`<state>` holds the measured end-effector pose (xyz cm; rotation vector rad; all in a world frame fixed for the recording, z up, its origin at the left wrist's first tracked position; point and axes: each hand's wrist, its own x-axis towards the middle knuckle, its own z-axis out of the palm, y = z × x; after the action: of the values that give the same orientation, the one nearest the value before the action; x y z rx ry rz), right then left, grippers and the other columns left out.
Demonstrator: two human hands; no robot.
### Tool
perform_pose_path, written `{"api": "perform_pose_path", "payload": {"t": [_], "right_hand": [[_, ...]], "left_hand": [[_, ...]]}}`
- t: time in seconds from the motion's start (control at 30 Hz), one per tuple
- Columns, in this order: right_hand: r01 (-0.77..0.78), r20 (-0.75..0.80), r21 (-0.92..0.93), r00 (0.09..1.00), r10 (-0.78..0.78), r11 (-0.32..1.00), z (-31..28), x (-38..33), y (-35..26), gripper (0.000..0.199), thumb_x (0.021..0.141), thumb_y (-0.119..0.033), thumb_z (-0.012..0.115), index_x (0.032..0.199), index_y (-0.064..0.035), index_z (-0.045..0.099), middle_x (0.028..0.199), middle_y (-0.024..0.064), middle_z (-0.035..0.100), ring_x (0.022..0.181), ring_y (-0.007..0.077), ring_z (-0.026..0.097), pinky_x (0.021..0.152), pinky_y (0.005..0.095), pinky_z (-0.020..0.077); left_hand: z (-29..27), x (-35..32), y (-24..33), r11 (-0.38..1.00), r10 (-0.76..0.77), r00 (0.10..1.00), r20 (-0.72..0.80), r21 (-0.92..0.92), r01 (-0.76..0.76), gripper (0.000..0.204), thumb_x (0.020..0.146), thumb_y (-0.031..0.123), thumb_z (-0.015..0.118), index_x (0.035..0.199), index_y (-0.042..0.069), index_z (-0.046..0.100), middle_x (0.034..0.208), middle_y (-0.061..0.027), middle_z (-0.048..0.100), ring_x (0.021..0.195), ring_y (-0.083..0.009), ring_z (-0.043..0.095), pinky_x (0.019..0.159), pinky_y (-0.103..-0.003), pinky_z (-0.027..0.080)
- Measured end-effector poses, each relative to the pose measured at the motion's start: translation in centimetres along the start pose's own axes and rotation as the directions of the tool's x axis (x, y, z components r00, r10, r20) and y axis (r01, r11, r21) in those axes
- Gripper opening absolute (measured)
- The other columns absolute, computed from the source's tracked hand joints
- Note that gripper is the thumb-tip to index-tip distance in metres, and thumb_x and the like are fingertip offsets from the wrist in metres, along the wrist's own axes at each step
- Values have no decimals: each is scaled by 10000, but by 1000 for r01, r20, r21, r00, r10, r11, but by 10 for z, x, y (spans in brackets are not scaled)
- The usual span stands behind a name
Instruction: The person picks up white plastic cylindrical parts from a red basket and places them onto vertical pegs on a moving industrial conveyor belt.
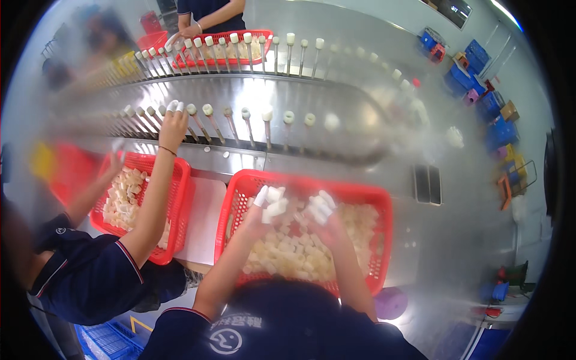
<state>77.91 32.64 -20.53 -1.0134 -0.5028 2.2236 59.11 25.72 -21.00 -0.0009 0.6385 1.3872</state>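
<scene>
A red perforated basket (236, 180) in front of me holds many short, cream-white, block-like pieces (288, 255). Over its far half, my left hand (257, 217) has curled fingers with white covers on the tips and grips a few of these pale pieces (276, 207). Close by on the right, my right hand (330, 223) is also curled, its fingertips covered in white. Whatever lies within those fingers blends with the white covers and is blurred. Both hands are above the heap, a small gap apart.
Beyond the basket, metal posts (266, 131) with pale caps line a steel machine, with a second row (249, 53) behind. At left a co-worker's hand (174, 120) touches a post, over another red basket (180, 222). A dark two-panel object (427, 185) lies right.
</scene>
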Motion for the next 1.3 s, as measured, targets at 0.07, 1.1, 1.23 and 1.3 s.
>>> {"api": "perform_pose_path", "payload": {"t": [0.07,1.1,1.23,1.3], "right_hand": [[-17,2,65,1000,17,998,-5,5,6,403,870,-166,482,1254,-239,384,1153,61,513,848,265,600,558,346,494],[227,-70,285,974,-216,931,-51,16,-15,257,846,-32,512,1097,6,474,1102,155,513,1015,322,543,862,338,505],[560,5,-408,792,-611,721,-9,14,-70,223,815,-73,586,1023,1,553,995,99,572,921,193,574,803,281,484],[682,106,-595,592,-799,426,15,26,-99,208,781,-96,630,972,-20,598,930,70,607,877,154,581,766,264,465]], "left_hand": [[-2,3,5,989,-7,999,-50,-150,-1,432,890,432,424,1147,92,490,954,-89,590,800,-203,591,382,-173,377],[124,109,135,233,418,908,-21,969,-85,295,899,208,474,1066,-23,551,859,-96,627,689,-143,628,492,-222,425],[149,125,127,154,396,918,-39,988,-25,278,886,180,495,1053,-35,554,832,-129,631,638,-170,640,445,-221,454],[154,131,115,180,316,948,-36,983,-23,281,882,169,498,1051,-49,548,839,-137,628,627,-188,643,437,-220,465]]}}
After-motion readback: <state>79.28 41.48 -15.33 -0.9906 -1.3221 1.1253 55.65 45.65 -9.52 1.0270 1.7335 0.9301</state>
